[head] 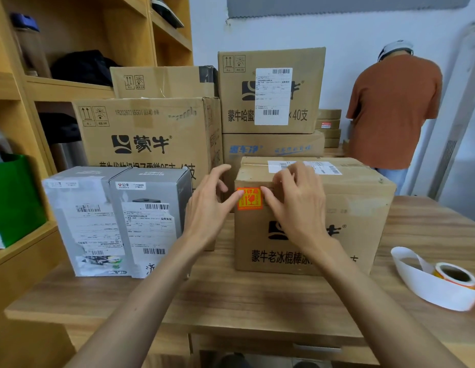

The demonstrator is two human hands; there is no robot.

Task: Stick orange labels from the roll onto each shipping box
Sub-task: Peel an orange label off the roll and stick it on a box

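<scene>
A brown shipping box (pixel 310 224) stands on the wooden table in front of me. An orange label (pixel 249 199) sits at the upper left of its front face. My left hand (pixel 208 205) touches the label's left edge with its thumb, fingers relaxed. My right hand (pixel 294 200) presses the label's right edge with its thumb while the other fingers rest on the box's top edge. The label roll (pixel 443 280), with a long white backing strip, lies on the table at the right. Two grey boxes (pixel 116 221) stand side by side at the left.
Larger brown cartons (pixel 151 139) are stacked behind, one (pixel 270 91) bearing a white shipping label. Wooden shelves (pixel 45 83) rise at the left, with a green bag (pixel 13 197). A person in an orange shirt (pixel 393 110) stands at the back right.
</scene>
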